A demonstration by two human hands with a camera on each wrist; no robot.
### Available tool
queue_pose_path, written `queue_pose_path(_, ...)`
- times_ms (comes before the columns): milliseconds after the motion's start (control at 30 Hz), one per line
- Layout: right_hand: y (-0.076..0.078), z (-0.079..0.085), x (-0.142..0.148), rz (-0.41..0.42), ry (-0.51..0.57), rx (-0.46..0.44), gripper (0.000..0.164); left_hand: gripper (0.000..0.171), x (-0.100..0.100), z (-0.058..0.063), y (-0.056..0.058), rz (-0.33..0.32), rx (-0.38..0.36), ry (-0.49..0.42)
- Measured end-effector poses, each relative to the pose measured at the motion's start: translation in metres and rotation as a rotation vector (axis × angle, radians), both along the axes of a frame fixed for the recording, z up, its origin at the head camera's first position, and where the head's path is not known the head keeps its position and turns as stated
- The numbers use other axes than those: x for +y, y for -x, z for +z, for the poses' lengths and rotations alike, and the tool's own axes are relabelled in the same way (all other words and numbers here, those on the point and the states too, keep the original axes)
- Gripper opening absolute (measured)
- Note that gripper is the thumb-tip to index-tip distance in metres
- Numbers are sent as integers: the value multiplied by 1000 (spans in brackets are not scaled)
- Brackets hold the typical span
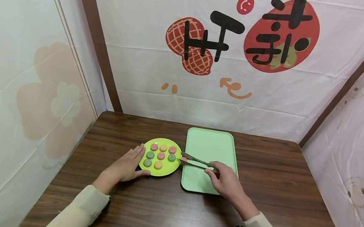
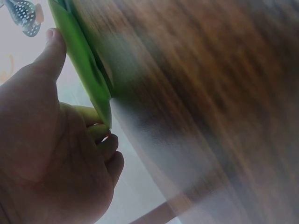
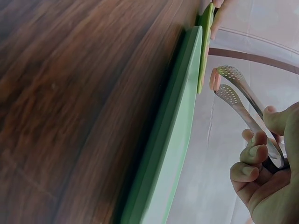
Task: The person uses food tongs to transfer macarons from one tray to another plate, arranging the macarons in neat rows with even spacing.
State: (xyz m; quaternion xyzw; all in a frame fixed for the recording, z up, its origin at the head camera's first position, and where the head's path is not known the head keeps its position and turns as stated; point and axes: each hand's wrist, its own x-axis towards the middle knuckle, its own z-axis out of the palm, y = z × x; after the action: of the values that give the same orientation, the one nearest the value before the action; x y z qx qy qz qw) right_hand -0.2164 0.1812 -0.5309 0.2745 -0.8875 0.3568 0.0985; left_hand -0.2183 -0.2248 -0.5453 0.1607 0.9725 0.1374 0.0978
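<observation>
My left hand [image 1: 127,165] rests against the left rim of a lime-green plate [image 1: 167,170], fingers extended and thumb along its near edge. In the left wrist view the thumb [image 2: 53,51] touches the plate's rim. Several pink, yellow and green macarons [image 1: 161,156] lie on the plate. With my right hand [image 1: 227,181] I grip metal tongs [image 1: 199,164] with perforated tips. Between those tips is a pink macaron [image 3: 215,80], raised near the gap between the plate and a pale green tray [image 1: 211,144].
Plate and tray stand side by side on a dark wooden table [image 1: 166,214], the tray to the right. A printed cloth wall [image 1: 131,70] rises behind the table's far edge, with more cloth walls left and right.
</observation>
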Motion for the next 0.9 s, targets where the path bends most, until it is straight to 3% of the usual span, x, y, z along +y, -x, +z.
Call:
queue_pose_path(400,1,0,-13,49,-9,-41,27,104,0,1,0,8,-8,8)
queue_pose_path(633,3,0,-20,73,-38,-10,32,104,0,1,1,5,-6,15)
queue_pose_path(900,6,-1,-29,92,-39,-2,28,105,1,0,1,3,0,16)
